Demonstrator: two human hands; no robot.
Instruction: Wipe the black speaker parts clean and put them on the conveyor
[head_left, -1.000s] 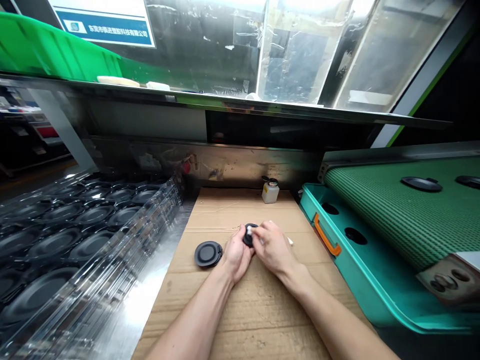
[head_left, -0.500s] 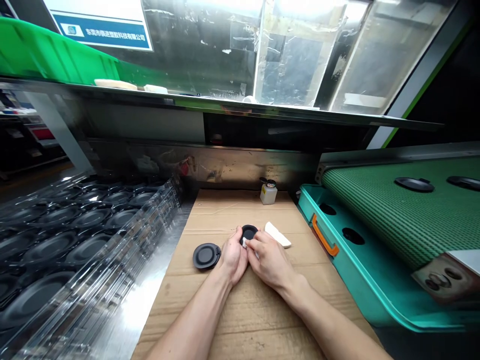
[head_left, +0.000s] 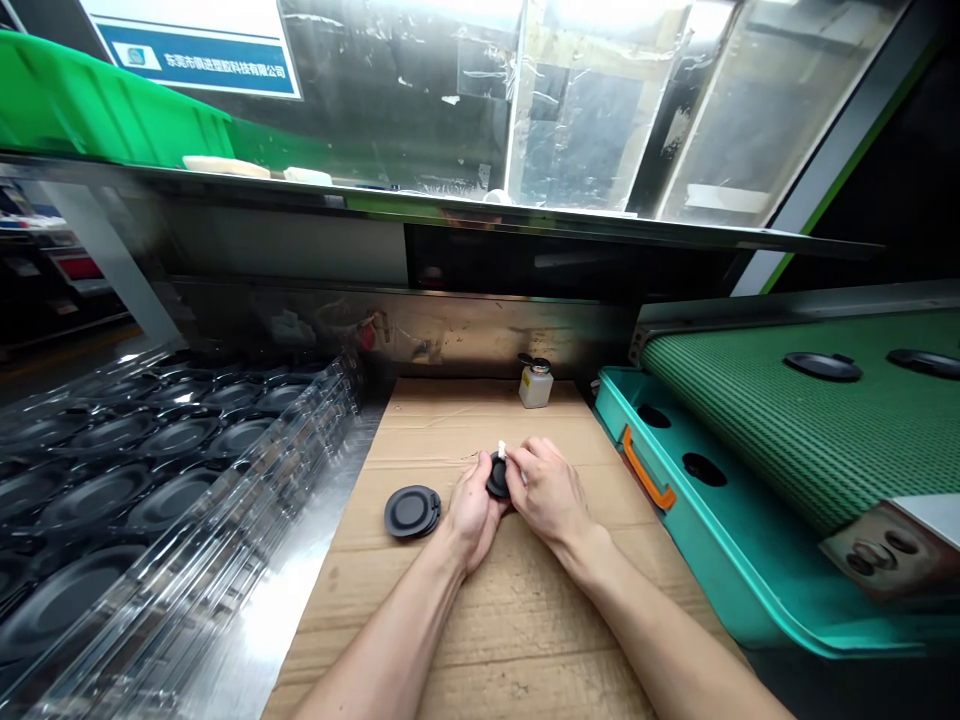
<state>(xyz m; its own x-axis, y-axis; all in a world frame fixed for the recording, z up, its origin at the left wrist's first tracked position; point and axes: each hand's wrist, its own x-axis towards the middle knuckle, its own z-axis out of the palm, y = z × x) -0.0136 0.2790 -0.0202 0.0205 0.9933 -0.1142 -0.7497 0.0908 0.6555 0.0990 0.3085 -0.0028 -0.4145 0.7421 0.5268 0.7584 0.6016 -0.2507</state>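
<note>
My left hand (head_left: pixel 474 510) is closed around the edge of a small round black plastic lid (head_left: pixel 498 478), held tilted just above the cardboard. Pinched in my right hand (head_left: pixel 551 490) is a white cloth (head_left: pixel 502 450), of which only a small tip shows at the lid's upper rim. The right fingers hide the lid's right side. To the left of my left hand, a short stack of round black lids (head_left: pixel 412 512) lies on the cardboard sheet (head_left: pixel 510 640).
A small white bottle (head_left: pixel 535 385) stands at the cardboard's back. Clear trays of black lids (head_left: pixel 180 437) fill the left. At right, a teal bin (head_left: pixel 765 570) with an orange handle sits beside a green conveyor belt (head_left: pixel 750 420) carrying black lids. A metal shelf (head_left: pixel 450 200) crosses above.
My right hand has moved up, bringing the cloth tip from the lid's lower left to its upper rim. The white cloth piece seen beyond my right hand is no longer visible.
</note>
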